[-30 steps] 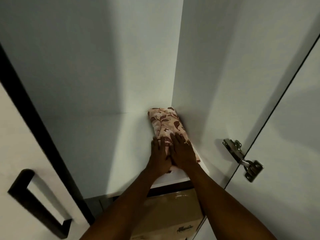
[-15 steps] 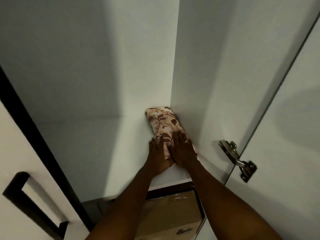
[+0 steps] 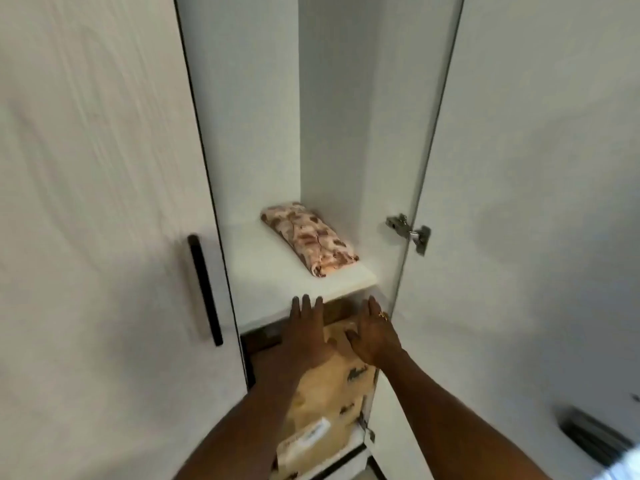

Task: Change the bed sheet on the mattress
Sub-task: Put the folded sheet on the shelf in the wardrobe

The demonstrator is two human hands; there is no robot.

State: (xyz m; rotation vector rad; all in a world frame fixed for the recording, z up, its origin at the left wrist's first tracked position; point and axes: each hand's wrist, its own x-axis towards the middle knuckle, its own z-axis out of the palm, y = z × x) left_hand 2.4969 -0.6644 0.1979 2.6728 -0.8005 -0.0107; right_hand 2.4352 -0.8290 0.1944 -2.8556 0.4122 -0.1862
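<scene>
A folded bed sheet (image 3: 310,237), peach with brown leaf print, lies on a white wardrobe shelf (image 3: 277,282) against the right inner wall. My left hand (image 3: 306,330) and my right hand (image 3: 372,336) hover side by side just below the shelf's front edge, fingers straight and holding nothing. Both hands are apart from the sheet. A ring shows on my right hand. No mattress is in view.
The left wardrobe door (image 3: 97,202) with a black handle (image 3: 204,289) is closed; the right door (image 3: 536,202) stands open on a metal hinge (image 3: 410,232). A cardboard box (image 3: 329,403) fills the compartment under the shelf. A dark object (image 3: 595,434) sits at lower right.
Both hands have left the folded sheet and drawn back below the shelf edge. The sheet stays on the shelf. My view has pulled back from the wardrobe.
</scene>
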